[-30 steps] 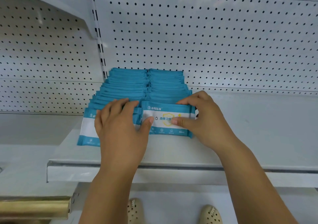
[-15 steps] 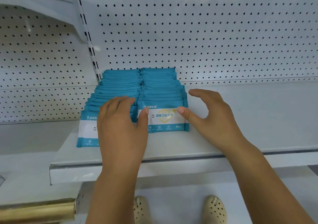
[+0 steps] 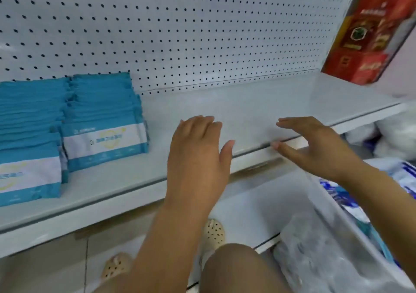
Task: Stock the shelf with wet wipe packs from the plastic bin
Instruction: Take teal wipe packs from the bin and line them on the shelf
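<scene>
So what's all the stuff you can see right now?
wet wipe packs: two rows, too many to count, blue and white, left end of the shelf
shelf: one, pale grey, across the middle
pegboard: one, white with dark holes, behind the shelf
box: one, red, right end of the shelf
plastic bin: one, clear, lower right, below the shelf
packs in the bin: count unclear, blue and white, blurred
shoes: two, cream with holes, on the floor
left hand: one, open, holds nothing, over the shelf edge
right hand: one, open, holds nothing, over the shelf edge
</scene>
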Demonstrator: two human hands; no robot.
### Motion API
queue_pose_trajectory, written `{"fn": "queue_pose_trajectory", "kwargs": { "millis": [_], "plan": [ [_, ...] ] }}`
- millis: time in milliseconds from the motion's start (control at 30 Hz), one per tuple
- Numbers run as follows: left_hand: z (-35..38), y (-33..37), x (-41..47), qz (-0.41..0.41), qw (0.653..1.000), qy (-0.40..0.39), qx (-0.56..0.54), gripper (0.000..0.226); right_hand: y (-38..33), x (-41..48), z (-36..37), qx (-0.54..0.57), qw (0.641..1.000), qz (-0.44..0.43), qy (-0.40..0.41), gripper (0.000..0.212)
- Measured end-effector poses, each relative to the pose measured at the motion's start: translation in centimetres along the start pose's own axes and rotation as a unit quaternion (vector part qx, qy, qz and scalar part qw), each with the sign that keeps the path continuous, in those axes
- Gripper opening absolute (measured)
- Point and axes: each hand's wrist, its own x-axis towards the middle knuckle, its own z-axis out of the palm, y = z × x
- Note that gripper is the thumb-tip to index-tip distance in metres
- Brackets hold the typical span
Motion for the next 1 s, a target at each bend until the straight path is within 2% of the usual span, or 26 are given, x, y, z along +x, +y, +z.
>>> {"fn": "queue_pose_trajectory", "kwargs": {
  "millis": [100, 333, 433, 567, 667, 767, 833, 1000],
  "plan": [
    [2.5, 3.3, -0.6, 0.043, 0.997, -0.061, -0.022, 0.038, 4.1, -3.5, -2.2, -0.04, 0.999, 0.037, 0.003, 0.061],
    [8.3, 13.6, 0.4, 0.155, 0.974, -0.125, -0.105, 0.031, 12.1, -10.7, -7.2, -0.058, 0.98, 0.189, 0.006, 0.05],
    [10.9, 17.8, 1.2, 0.157, 0.966, -0.136, -0.156, 0.034, 15.8, -13.3, -8.9, -0.057, 0.962, 0.266, 0.017, 0.048],
    [15.4, 19.6, -0.4, 0.148, 0.957, -0.169, -0.186, 0.03, 20.8, -16.7, -9.0, -0.068, 0.925, 0.373, -0.019, 0.039],
    [19.0, 18.1, -1.6, 0.142, 0.945, -0.251, -0.156, 0.033, 24.0, -18.2, -6.9, -0.023, 0.883, 0.468, -0.026, 0.026],
    [21.4, 16.7, -1.5, 0.093, 0.936, -0.313, -0.136, 0.038, 26.6, -17.3, -3.6, 0.127, 0.813, 0.568, 0.003, 0.02],
    [22.7, 16.3, -1.6, 0.074, 0.932, -0.326, -0.141, 0.041, 28.6, -15.7, -1.1, 0.181, 0.772, 0.608, 0.038, 0.021],
    [25.8, 15.9, -3.4, 0.044, 0.899, -0.402, -0.168, 0.054, 32.5, -12.6, 1.8, 0.14, 0.699, 0.695, 0.099, 0.045]
  ]
}}
